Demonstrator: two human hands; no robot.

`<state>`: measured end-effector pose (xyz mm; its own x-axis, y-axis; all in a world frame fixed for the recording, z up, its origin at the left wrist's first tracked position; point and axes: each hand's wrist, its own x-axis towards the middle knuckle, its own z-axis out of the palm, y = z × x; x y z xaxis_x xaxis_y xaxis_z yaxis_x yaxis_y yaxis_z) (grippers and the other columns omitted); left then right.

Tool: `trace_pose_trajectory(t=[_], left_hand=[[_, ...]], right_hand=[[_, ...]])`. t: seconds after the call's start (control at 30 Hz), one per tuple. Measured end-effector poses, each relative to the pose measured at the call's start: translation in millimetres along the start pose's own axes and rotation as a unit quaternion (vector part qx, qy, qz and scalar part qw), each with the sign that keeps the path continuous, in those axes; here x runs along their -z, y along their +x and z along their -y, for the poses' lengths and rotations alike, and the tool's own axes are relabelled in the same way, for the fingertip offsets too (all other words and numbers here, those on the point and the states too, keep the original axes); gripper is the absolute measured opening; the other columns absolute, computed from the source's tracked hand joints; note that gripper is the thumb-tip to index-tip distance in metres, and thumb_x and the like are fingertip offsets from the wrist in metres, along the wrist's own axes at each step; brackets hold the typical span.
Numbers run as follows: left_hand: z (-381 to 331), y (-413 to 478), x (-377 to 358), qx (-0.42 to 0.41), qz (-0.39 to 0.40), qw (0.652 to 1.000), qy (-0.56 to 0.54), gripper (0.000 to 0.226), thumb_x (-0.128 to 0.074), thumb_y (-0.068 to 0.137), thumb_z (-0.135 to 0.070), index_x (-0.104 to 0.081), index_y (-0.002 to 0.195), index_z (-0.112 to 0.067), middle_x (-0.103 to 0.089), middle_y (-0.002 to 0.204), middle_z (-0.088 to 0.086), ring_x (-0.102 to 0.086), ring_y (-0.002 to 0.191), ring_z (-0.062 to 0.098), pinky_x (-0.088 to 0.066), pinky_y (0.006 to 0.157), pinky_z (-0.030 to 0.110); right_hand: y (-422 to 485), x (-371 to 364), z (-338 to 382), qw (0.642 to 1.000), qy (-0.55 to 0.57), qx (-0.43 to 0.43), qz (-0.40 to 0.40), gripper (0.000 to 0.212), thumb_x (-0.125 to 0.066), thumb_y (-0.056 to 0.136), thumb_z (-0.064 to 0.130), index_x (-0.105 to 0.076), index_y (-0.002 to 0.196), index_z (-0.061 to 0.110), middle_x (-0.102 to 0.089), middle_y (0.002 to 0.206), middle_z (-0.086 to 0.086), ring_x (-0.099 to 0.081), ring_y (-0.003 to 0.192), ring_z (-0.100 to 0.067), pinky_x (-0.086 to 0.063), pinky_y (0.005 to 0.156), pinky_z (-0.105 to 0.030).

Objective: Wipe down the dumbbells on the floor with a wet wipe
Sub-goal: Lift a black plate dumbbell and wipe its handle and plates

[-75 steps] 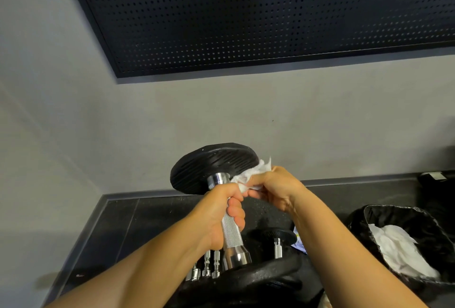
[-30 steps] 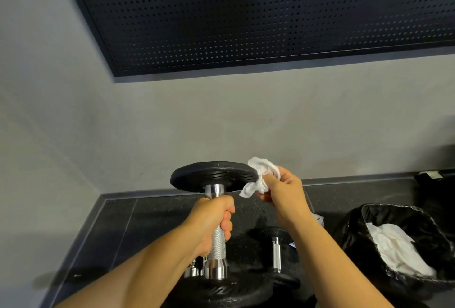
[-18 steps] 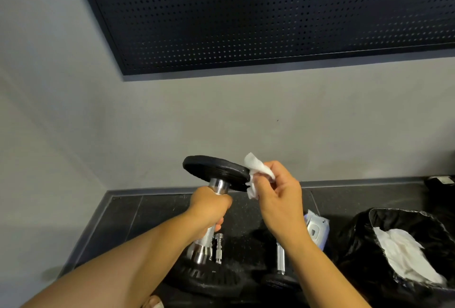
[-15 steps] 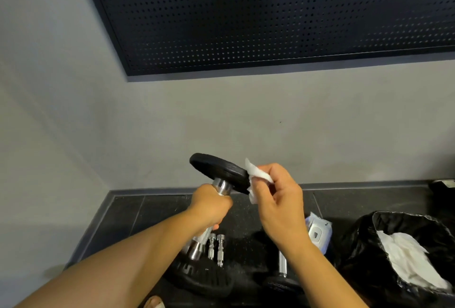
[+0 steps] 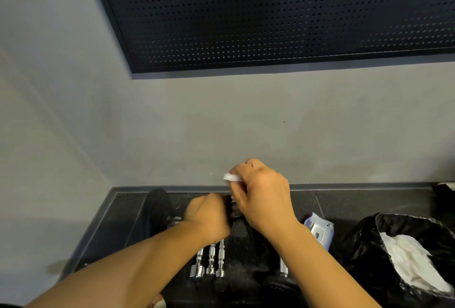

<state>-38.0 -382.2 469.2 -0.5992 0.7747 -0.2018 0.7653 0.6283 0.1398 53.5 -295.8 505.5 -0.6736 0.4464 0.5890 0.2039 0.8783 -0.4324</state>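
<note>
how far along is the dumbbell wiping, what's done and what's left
Done: crumpled wipes lie in the black bin bag, so some wiping looks finished. In hand: the left hand grips a dumbbell by its handle while the right hand holds a wet wipe at one plate. Left: possibly the second dumbbell and three chrome bars on the floor; I can't tell if they're clean.

Dark floor [image 5: 357,203] with three chrome bars [image 5: 211,261], a wipes pack [image 5: 319,230], a black bag [image 5: 364,248]
</note>
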Motion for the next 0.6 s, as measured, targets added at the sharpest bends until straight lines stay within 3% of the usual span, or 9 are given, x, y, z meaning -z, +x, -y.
trace_pose_trajectory(t=[0.1, 0.23, 0.33, 0.43, 0.5, 0.6], left_hand=[[0.7, -0.5, 4.6, -0.017, -0.030, 0.999, 0.038, 0.015, -0.055, 0.085, -0.025, -0.062, 0.099, -0.023, -0.068, 0.098, 0.004, -0.064, 0.096, 0.028, -0.048, 0.077, 0.032], [-0.5, -1.2, 11.5, -0.066, -0.062, 0.992, 0.086, 0.014, -0.052, 0.087, -0.024, -0.057, 0.100, -0.021, -0.067, 0.098, 0.004, -0.064, 0.092, 0.028, -0.046, 0.072, 0.031], [1.4, -3.1, 15.8, -0.090, -0.070, 0.988, 0.101, 0.015, -0.052, 0.087, -0.023, -0.057, 0.102, -0.020, -0.067, 0.096, 0.004, -0.065, 0.090, 0.027, -0.046, 0.071, 0.031], [1.4, -6.4, 20.4, -0.126, -0.108, 0.983, 0.079, 0.020, -0.054, 0.083, -0.019, -0.054, 0.103, -0.021, -0.068, 0.095, 0.002, -0.065, 0.090, 0.026, -0.044, 0.069, 0.029], [1.0, -10.5, 23.9, -0.150, -0.121, 0.979, 0.059, 0.018, -0.055, 0.083, -0.019, -0.054, 0.101, -0.022, -0.068, 0.095, 0.002, -0.065, 0.090, 0.025, -0.045, 0.071, 0.029], [0.6, -16.7, 28.0, -0.201, -0.131, 0.971, 0.000, 0.009, -0.059, 0.080, -0.017, -0.057, 0.087, -0.022, -0.070, 0.087, 0.004, -0.065, 0.081, 0.026, -0.048, 0.068, 0.029]], right_hand=[[5.1, 4.4, 4.3, 0.999, -0.018, -0.033, 0.021, 0.032, -0.044, 0.086, 0.041, -0.068, 0.078, 0.021, -0.061, 0.070, 0.002, -0.058, 0.054, -0.024, -0.030, 0.046, -0.023], [24.4, 9.9, 10.7, 0.994, -0.039, -0.069, 0.074, 0.027, -0.046, 0.095, 0.038, -0.063, 0.089, 0.018, -0.061, 0.090, -0.001, -0.056, 0.075, -0.028, -0.028, 0.057, -0.029], [41.5, 12.9, 8.8, 0.982, -0.044, -0.134, 0.121, 0.026, -0.047, 0.092, 0.033, -0.065, 0.086, 0.015, -0.064, 0.083, -0.001, -0.059, 0.080, -0.029, -0.034, 0.059, -0.028], [57.2, 17.9, 4.8, 0.956, 0.025, -0.229, 0.182, 0.027, -0.048, 0.085, 0.028, -0.070, 0.078, 0.014, -0.063, 0.063, 0.001, -0.061, 0.069, -0.025, -0.045, 0.061, -0.029], [66.6, 21.0, -1.9, 0.926, 0.093, -0.283, 0.231, 0.024, -0.051, 0.078, 0.025, -0.072, 0.075, 0.014, -0.062, 0.054, 0.002, -0.058, 0.049, -0.019, -0.050, 0.063, -0.031], [74.3, 22.7, -13.1, 0.877, 0.196, -0.333, 0.286, 0.011, -0.064, 0.069, 0.015, -0.065, 0.066, 0.004, -0.048, 0.038, 0.001, -0.044, 0.029, -0.020, -0.040, 0.045, -0.024]])
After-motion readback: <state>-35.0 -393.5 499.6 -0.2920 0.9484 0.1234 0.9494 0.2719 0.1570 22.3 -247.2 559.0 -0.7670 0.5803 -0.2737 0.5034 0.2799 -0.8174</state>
